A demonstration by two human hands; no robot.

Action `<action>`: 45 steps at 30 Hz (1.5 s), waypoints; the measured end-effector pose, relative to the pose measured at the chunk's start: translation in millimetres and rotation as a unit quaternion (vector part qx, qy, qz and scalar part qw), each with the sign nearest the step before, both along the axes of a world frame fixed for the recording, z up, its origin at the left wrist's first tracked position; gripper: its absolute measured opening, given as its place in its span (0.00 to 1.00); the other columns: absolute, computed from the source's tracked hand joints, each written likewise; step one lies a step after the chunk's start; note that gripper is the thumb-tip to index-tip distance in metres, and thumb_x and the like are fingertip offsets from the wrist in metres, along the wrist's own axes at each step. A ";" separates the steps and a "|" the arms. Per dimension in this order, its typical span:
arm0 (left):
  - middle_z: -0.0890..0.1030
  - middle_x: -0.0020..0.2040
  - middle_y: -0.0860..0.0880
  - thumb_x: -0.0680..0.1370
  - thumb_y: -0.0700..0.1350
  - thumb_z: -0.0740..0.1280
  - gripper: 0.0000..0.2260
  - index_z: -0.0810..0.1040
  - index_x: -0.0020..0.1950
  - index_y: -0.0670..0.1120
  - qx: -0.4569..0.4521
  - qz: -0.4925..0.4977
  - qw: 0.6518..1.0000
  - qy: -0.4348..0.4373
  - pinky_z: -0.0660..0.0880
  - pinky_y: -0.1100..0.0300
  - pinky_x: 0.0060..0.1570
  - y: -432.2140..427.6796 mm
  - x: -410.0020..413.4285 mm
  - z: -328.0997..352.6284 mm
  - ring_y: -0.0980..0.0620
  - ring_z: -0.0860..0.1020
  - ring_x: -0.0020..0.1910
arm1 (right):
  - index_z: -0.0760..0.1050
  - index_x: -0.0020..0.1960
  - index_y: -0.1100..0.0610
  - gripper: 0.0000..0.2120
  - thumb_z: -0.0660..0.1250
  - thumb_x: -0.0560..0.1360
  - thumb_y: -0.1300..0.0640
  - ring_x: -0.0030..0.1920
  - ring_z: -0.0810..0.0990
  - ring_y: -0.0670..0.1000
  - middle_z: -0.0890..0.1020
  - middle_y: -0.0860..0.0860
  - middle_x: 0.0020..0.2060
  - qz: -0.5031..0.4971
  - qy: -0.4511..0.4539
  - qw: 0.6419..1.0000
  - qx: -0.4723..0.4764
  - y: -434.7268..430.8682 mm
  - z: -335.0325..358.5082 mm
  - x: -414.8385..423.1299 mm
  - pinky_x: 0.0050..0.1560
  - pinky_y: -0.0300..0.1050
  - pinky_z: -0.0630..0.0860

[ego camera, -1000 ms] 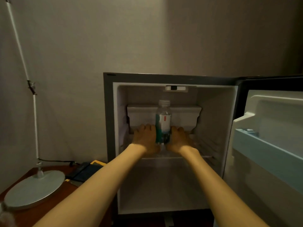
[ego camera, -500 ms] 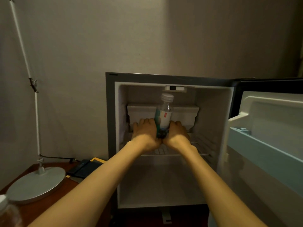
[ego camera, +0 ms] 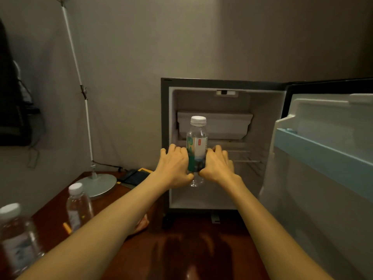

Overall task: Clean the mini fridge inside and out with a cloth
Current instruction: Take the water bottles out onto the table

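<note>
Left hand [ego camera: 174,166] and right hand [ego camera: 218,165]: both clasped round one upright water bottle [ego camera: 197,146], held between them. Mini fridge [ego camera: 212,150]: directly beyond the hands, door open. Step judged: emptying before wiping. Next: set bottle down leftward, beside two bottles [ego camera: 79,207].

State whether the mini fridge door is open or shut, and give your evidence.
Open. The door is swung out to the right, showing its inner shelf and the mini fridge interior.

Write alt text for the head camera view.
Left hand and right hand clasp an upright clear plastic bottle before the open grey mini fridge. Two more capped bottles stand on the brown wooden table at left.
</note>
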State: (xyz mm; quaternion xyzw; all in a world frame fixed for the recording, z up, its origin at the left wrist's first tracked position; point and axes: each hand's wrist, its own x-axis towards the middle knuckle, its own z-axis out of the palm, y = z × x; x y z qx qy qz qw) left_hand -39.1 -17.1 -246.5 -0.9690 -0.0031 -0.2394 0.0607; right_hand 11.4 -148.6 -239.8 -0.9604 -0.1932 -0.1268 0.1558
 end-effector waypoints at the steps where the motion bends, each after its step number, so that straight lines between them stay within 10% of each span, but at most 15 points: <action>1: 0.73 0.60 0.45 0.73 0.59 0.65 0.26 0.68 0.63 0.43 0.001 0.005 1.000 0.005 0.67 0.47 0.62 3.7 -11.4 -5.9 0.46 0.67 0.61 | 0.66 0.65 0.59 0.29 0.72 0.69 0.52 0.64 0.65 0.60 0.65 0.57 0.64 0.010 0.002 1.000 -0.002 3.1 -6.4 -8.6 0.61 0.58 0.71; 45: 0.71 0.61 0.47 0.74 0.59 0.62 0.24 0.67 0.65 0.46 -0.063 0.297 0.945 0.123 0.69 0.50 0.59 214.9 -247.9 -166.7 0.48 0.69 0.59 | 0.62 0.70 0.54 0.30 0.70 0.71 0.52 0.67 0.63 0.59 0.63 0.56 0.67 0.285 0.102 0.948 -0.094 260.0 -151.3 -178.6 0.65 0.58 0.68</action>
